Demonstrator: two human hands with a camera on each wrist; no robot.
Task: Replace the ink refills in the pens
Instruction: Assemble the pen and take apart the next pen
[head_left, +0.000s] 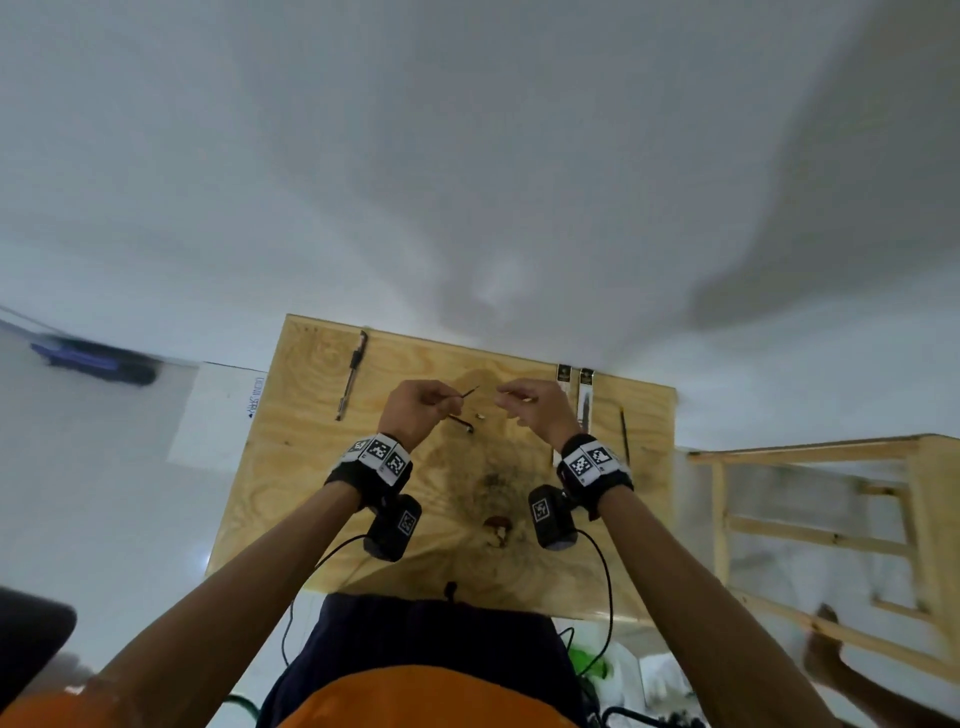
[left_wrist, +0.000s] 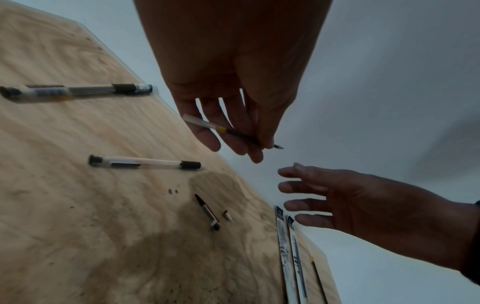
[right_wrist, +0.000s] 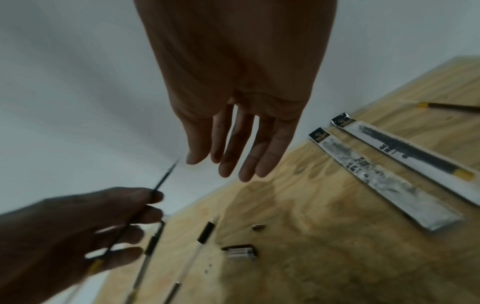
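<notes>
The left hand (left_wrist: 228, 86) pinches a thin ink refill (left_wrist: 231, 132) between thumb and fingers above the plywood table (left_wrist: 78, 236), its tip pointing toward the right hand (right_wrist: 239, 107). The right hand hangs close to it with fingers straight and relaxed, holding nothing. On the table lie a capped pen (left_wrist: 75, 91), an empty clear barrel (left_wrist: 144, 164), a dark pen cap (left_wrist: 207, 214), a small metal tip (left_wrist: 227, 215) just beside it, and two packaged refills (right_wrist: 384, 174) further right.

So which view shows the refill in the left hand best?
The left wrist view: the refill runs unobstructed across the left hand, clear tube, yellow band, dark ink and tip all visible. The right wrist view shows it blurred, partly behind fingers. In the head view only its thin tip end pokes out.
</notes>
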